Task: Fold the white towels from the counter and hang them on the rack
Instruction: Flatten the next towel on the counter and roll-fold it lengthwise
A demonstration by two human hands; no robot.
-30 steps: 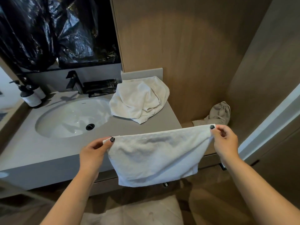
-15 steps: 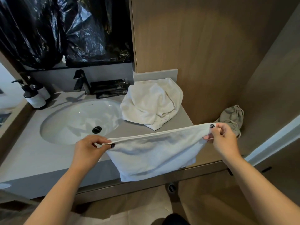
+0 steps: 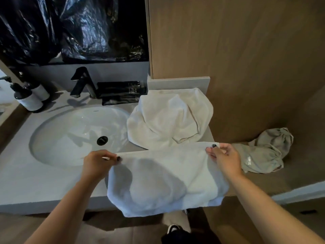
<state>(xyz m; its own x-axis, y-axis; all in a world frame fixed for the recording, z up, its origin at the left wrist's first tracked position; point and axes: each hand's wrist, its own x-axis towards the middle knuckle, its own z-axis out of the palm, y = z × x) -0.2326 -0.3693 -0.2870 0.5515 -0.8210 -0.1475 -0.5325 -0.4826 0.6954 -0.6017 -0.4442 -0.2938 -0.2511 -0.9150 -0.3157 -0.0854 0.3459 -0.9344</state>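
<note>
At desk front edge: white towel (image 3: 163,180), top corners pinched by left hand (image 3: 97,164) and right hand (image 3: 224,159), folding underway. Desk back right corner: second towel (image 3: 168,118) crumpled, unfolded. Rack unseen; hanging pending.

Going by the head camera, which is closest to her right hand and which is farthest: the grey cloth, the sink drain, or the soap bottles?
From the right hand:
1. Grey cloth, just to its right on the lower ledge.
2. Sink drain, to its left in the basin.
3. Soap bottles, far left at the counter's back corner.
</note>
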